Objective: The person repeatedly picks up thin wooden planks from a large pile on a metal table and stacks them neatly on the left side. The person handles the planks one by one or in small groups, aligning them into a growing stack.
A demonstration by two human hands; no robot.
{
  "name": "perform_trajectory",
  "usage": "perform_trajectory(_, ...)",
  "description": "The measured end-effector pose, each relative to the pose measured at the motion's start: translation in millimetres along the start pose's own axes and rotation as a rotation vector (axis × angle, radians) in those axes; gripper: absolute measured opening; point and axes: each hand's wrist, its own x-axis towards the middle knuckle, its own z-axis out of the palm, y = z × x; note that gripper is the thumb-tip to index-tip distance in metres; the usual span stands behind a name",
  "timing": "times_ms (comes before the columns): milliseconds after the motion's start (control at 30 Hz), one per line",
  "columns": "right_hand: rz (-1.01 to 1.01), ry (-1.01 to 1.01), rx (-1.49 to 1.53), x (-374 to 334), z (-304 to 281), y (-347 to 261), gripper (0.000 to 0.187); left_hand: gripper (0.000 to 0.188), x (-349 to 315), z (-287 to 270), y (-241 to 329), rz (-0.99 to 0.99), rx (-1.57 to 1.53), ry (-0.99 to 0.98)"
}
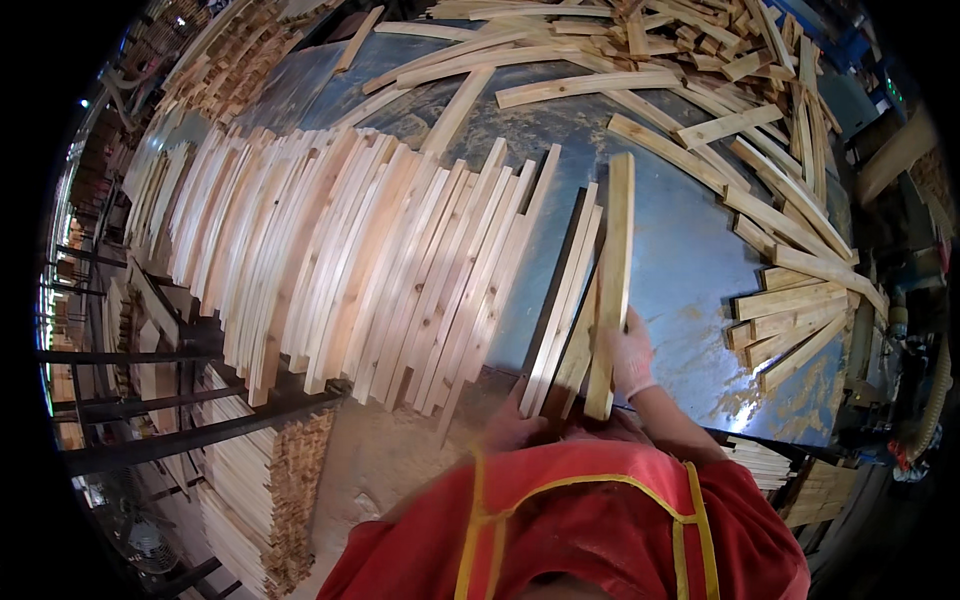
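Note:
My right hand (632,358), which seems to wear a thin pale glove, grips the right side of a yellowish wooden board (618,240) near its lower end. To the left, my left hand (512,425) closes around the near ends of a few narrow wooden strips (566,300), slightly blurred. Another board (577,360) leans between the strips and the board at my right hand. Left of my hands, a wide row of pale planed strips (400,280) lies side by side, near ends overhanging the table edge.
The metal table (680,300) carries sawdust. Loose boards (730,125) are heaped at the far right, and several short ones (795,320) fan out at the right edge. Below left stand a dark metal bar (200,435) and a stack of strips (300,490).

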Motion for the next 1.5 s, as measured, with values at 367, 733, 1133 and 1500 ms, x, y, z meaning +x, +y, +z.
perform_trajectory(367, -0.042, -0.372, -0.545, -6, 49, 20, 0.064, 0.083, -26, -31, 118, -0.093, 0.890, 0.128)
perform_trajectory(733, -0.388, -0.531, -0.803, 89, -58, -100, 0.057, 0.075, 26, 42, 108, 0.464, 1.312, 0.465)
perform_trajectory(1133, -0.369, -0.365, -1.514, 148, -204, -138, 0.083, 0.056, 25, 4, 98, 0.376, 1.617, 0.562)
perform_trajectory(1500, -0.275, -0.571, -0.630, 142, 3, 8, 0.059, 0.046, -66, -83, 35, 0.154, 0.850, 1.306)
